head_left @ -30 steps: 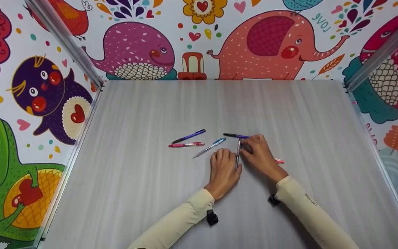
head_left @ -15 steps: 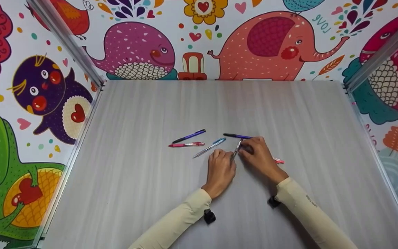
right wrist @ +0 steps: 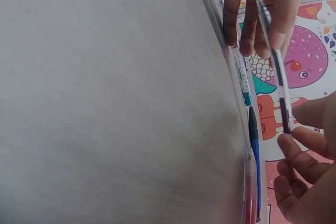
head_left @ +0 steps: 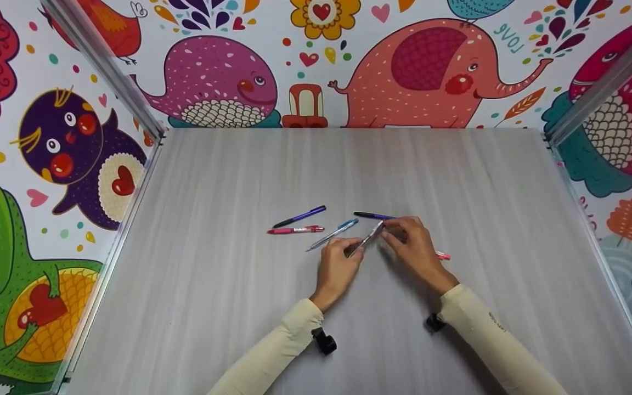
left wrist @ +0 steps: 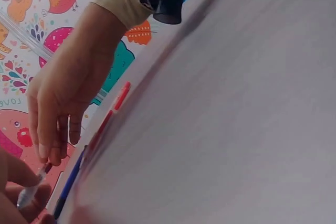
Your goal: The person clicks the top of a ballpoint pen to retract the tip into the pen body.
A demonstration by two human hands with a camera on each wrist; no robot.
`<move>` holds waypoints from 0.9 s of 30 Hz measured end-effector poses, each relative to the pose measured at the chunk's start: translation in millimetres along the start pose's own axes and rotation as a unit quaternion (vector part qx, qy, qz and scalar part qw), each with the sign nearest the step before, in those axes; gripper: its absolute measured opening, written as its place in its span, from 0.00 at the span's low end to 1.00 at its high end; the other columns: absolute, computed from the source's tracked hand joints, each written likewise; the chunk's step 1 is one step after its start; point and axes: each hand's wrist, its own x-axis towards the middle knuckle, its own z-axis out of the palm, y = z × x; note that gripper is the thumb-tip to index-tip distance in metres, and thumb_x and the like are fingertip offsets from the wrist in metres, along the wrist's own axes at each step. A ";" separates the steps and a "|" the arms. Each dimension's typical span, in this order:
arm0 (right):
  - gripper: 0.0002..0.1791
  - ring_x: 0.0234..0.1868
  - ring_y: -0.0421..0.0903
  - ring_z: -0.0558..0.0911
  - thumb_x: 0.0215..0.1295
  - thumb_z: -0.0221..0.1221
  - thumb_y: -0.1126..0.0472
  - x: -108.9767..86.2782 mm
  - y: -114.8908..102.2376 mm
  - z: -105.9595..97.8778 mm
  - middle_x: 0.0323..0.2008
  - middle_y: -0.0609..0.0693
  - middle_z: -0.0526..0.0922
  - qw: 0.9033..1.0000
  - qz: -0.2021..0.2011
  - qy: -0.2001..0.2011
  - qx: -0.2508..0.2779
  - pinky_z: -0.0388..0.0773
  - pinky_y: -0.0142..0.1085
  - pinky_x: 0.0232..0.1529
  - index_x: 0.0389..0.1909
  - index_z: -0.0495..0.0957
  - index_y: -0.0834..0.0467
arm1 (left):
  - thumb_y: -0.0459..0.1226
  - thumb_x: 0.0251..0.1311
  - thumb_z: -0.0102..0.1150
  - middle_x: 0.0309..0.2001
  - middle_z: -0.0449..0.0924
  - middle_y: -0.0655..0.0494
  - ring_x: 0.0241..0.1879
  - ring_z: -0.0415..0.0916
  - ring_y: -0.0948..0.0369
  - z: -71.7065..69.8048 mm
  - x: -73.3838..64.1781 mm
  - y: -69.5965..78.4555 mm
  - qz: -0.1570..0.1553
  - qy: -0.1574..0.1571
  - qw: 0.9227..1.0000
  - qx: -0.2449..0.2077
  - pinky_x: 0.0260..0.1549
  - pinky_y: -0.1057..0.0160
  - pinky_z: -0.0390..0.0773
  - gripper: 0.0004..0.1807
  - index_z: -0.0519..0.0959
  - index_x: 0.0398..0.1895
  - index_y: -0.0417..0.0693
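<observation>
A clear ballpoint pen with a dark end slants between my two hands, raised off the tabletop. My left hand pinches it near the writing tip, as the right wrist view shows on the pen's clear barrel. The fingertips of my right hand hold the dark upper end. Just beyond the right hand lies a blue pen with a black end, partly covered by the fingers. A red pen sticks out from behind that hand. Close to the left fingers rests a clear pen with a light blue top.
Left of the hands, a purple-blue pen and a pink pen lie on the grey tabletop. Printed cartoon panels stand along the back and sides, with metal rails at the corners.
The left hand has moved left and nearer the wearer, turning with the pen's lower end. The pen has swung from nearly upright in view to a slant. The right hand has stayed nearly in place.
</observation>
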 end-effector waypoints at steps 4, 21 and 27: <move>0.15 0.48 0.47 0.79 0.65 0.68 0.62 -0.3 -1.6 -0.7 0.44 0.51 0.84 0.999 -0.020 0.029 0.016 0.80 0.45 0.50 0.52 0.83 0.58 | 0.35 0.58 0.70 0.37 0.84 0.63 0.39 0.78 0.67 -3.0 -1.9 2.9 -0.003 -0.003 1.000 -0.013 0.41 0.64 0.78 0.09 0.89 0.42 0.50; 0.17 0.44 0.56 0.81 0.63 0.66 0.73 -1.4 -42.6 -14.2 0.42 0.60 0.86 0.991 -0.010 0.070 0.110 0.75 0.44 0.50 0.53 0.80 0.65 | 0.33 0.59 0.70 0.39 0.86 0.60 0.39 0.82 0.66 -8.5 -8.3 12.5 -0.015 -0.086 0.987 -0.134 0.44 0.63 0.81 0.09 0.86 0.43 0.49; 0.17 0.45 0.55 0.81 0.65 0.64 0.72 -3.4 -60.9 -21.4 0.45 0.60 0.85 0.993 -0.029 0.040 0.111 0.77 0.43 0.50 0.54 0.80 0.64 | 0.32 0.58 0.70 0.37 0.86 0.55 0.38 0.82 0.62 -7.9 -9.4 15.4 -0.064 -0.135 0.970 -0.192 0.42 0.65 0.80 0.10 0.84 0.44 0.45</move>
